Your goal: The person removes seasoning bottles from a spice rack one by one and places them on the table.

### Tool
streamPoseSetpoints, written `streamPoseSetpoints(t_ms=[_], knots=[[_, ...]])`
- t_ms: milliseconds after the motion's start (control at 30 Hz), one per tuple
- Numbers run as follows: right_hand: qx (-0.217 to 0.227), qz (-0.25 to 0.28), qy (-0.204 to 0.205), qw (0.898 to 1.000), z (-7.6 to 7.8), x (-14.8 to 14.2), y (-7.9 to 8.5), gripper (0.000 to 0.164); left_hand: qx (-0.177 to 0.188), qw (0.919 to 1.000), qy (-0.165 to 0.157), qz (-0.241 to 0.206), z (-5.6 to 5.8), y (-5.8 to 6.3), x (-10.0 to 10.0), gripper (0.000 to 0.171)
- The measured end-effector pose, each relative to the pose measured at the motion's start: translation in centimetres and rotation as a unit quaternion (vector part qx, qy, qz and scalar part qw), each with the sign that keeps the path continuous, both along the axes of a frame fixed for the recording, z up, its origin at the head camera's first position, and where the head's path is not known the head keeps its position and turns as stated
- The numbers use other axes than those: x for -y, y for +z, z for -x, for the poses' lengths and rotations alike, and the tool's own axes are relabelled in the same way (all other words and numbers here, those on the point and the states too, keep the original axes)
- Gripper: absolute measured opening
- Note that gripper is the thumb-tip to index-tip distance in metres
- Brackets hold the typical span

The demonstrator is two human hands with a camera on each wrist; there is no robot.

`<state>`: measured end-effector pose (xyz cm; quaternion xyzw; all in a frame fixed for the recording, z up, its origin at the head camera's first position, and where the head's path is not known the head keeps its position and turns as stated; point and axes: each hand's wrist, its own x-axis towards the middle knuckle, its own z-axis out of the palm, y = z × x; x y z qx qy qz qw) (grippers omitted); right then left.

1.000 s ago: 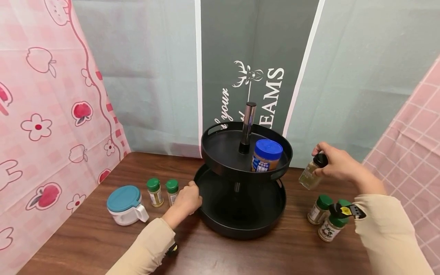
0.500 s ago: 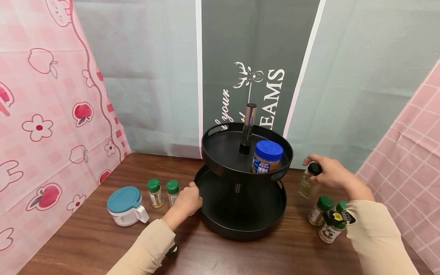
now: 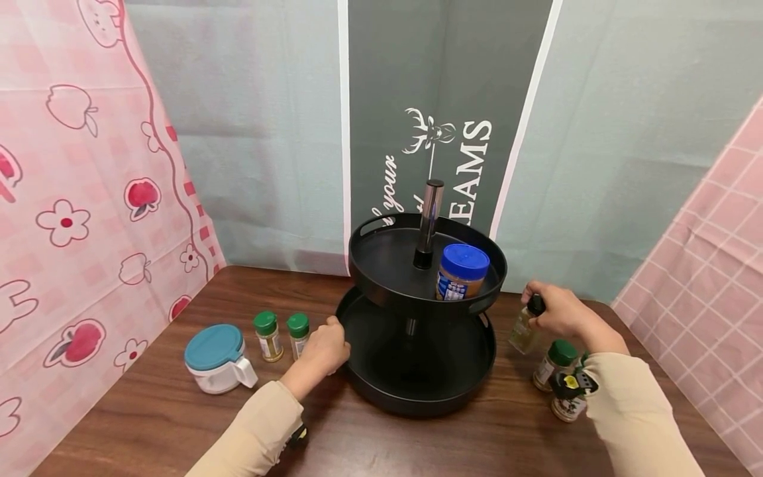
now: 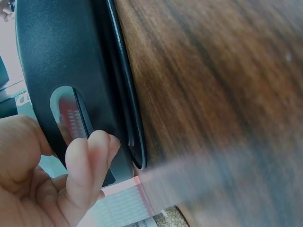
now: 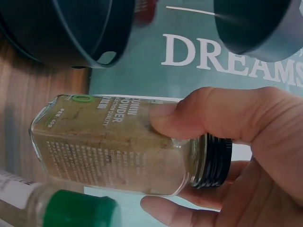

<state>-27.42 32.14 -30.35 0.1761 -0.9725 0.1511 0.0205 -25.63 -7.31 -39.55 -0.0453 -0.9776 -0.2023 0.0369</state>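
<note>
A two-tier black lazy-Susan tray (image 3: 417, 403) stands mid-table around a metallic post. My left hand (image 3: 326, 349) grips the lower tier's left rim; in the left wrist view its thumb and curled fingers (image 4: 97, 151) lie around the rim by the handle slot (image 4: 71, 111). My right hand (image 3: 563, 311) holds a square glass jar of cumin powder (image 3: 522, 334), low at the tray's right. The right wrist view shows the thumb on the glass of this jar (image 5: 109, 146), near its black cap (image 5: 217, 161). Whether its base touches the table cannot be told.
A blue-lidded jar (image 3: 461, 271) sits on the upper tier. Green-capped spice jars stand right (image 3: 554, 364) beneath my right wrist, partly hidden. Two more spice jars (image 3: 269, 336) and a teal-lidded white container (image 3: 217, 358) stand left. Cloth (image 3: 268, 132) hangs behind.
My right hand has lowered the cumin jar and brought it left, closer to the tray, behind the green-capped jars. The left hand stays on the rim, and the tray has not visibly moved.
</note>
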Motion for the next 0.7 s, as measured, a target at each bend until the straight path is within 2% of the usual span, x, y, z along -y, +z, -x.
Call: streamPoseSetpoints(t_ms=[267,500,700], knots=[[0.009,-0.005,0.015,1.000,0.1,0.0,-1.2,0.035,-0.008,1.0000,0.004,-0.003,0.0,-0.2,-0.1,0.036],[0.058,-0.009,0.009,0.998,0.3,-0.4,-1.8,0.033,-0.013,0.9999,0.004,-0.005,0.0,-0.2,-0.1,0.034],[0.064,-0.018,0.004,0.998,0.6,-0.3,-2.3,0.033,-0.013,0.9999,0.005,-0.005,0.1,-0.3,-0.1,0.035]])
